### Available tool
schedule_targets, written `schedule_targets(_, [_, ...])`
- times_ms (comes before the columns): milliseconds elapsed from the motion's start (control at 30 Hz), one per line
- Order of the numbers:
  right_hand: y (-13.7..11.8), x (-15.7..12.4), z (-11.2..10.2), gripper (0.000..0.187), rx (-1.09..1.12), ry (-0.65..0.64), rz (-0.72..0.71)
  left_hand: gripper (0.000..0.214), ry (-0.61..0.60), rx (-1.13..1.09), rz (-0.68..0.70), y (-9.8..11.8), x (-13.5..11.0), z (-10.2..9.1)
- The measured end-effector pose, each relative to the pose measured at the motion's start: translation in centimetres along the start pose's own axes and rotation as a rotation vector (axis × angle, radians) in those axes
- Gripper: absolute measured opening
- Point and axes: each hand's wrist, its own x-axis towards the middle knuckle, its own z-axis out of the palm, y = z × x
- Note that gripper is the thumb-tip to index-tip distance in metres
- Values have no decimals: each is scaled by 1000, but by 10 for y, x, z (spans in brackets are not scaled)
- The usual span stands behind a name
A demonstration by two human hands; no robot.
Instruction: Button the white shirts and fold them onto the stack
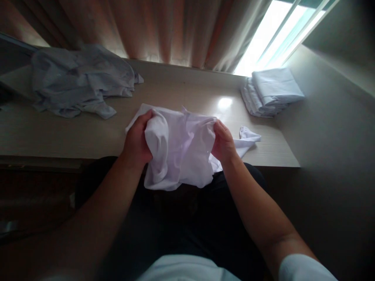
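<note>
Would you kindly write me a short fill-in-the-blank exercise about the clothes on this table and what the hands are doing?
1. The left hand and right hand both grip a crumpled ____ garment at the near edge of the table.
2. The folded stack lies at the table's far ____ corner, below the window.
3. The unfolded heap lies on the person's ____ side.
Missing words: white; right; left.
</note>
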Motion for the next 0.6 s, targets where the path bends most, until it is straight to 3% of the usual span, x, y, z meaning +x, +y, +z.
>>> schedule_targets(100, [5, 0, 4, 24, -2, -10, 31, 19, 36, -206, -21, -1, -4, 19])
schedule_targets(200, [20, -5, 3, 26, -90, -47, 186, 12, 130, -179, -80, -41, -13, 29])
schedule_targets(333, [42, -10, 2, 27, -190, -10, 302, 22, 176, 75, -125, -88, -24, 30])
schedule_targets(500, [48, -13, 8, 26, -161, -14, 288, 25, 197, 288, -47, -86, -30, 32])
schedule_targets(600, [44, -16, 11, 27, -137, -4, 272, 27, 133, 294, -38, -80, -32, 32])
